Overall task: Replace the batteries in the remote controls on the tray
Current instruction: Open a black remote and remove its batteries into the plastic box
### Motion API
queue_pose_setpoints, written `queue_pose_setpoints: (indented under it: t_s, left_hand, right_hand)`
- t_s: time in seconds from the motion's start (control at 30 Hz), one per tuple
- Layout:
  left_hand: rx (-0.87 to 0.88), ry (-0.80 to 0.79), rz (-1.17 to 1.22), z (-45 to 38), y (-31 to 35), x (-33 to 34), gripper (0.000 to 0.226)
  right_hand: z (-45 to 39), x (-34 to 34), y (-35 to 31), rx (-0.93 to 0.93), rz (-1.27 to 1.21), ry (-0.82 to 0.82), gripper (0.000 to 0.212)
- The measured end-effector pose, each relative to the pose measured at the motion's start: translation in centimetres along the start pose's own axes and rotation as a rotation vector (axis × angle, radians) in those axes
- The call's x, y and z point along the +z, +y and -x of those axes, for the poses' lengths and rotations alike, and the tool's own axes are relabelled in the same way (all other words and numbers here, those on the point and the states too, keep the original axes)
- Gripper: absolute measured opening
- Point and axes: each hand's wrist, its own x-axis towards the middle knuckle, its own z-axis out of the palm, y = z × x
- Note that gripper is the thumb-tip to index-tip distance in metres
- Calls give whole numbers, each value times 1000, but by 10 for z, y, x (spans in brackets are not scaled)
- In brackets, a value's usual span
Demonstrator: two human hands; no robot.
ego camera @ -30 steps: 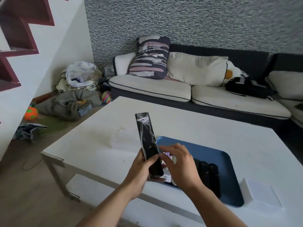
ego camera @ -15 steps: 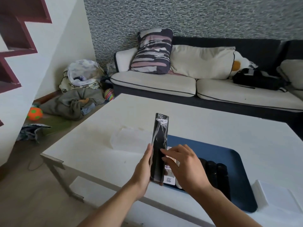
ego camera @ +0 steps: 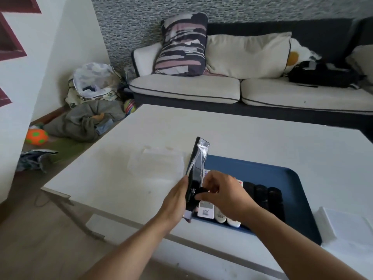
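Half a second ago the right hand (ego camera: 224, 196) lay with fairly straight fingers against the back of the black remote (ego camera: 196, 174); now its fingers are curled and pinching at the remote's lower part, and the remote itself has tipped from near upright to lean toward one o'clock. That reads as the battery cover being worked off, so the task looks to be at its opening step for this remote, with no battery yet out that I can see.

The left hand (ego camera: 176, 201) grips the remote's lower end from the nine o'clock side, thumb along its edge, forearm coming in from seven o'clock. The right forearm enters from five o'clock, wrist bent so the fingertips meet the remote near its middle-low section. The remote, still in clear plastic wrap, is held above the near left corner of the blue tray (ego camera: 282, 174).

On the tray, at three o'clock from the hands, lie white remotes (ego camera: 220, 217) and black remotes (ego camera: 262, 197) side by side on the white worktop (ego camera: 262, 142).
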Motion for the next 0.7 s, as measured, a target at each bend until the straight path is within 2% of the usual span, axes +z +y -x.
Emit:
queue_pose_setpoints:
  t_s: [0.07, 0.17, 0.27, 0.37, 0.5, 0.6, 0.7]
  left_hand:
    - [8, 85, -11, -2, -1, -2, 66]
    - [-49, 237, 120, -5, 3, -4, 56]
    - [-136, 310, 210, -3, 4, -9, 58]
    - [-143, 249, 173, 1, -1, -8, 63]
    - [-116, 208, 258, 6, 2, -5, 54]
    - [-114, 161, 348, 13, 10, -6, 54]
    - [-99, 128, 365, 17, 14, -7, 56]
  right_hand:
    - [2, 1, 1, -6, -26, -11, 22]
    - [7, 5, 6, 45, -14, 26, 11]
    - [16, 17, 15, 172, 52, -12, 18]
    - [26, 30, 23, 254, 79, -77, 14]
    - [40, 35, 28, 256, 330, -98, 11]
    - [51, 32, 31, 290, 479, -142, 24]
    - [58, 29, 36, 323, 519, -149, 30]
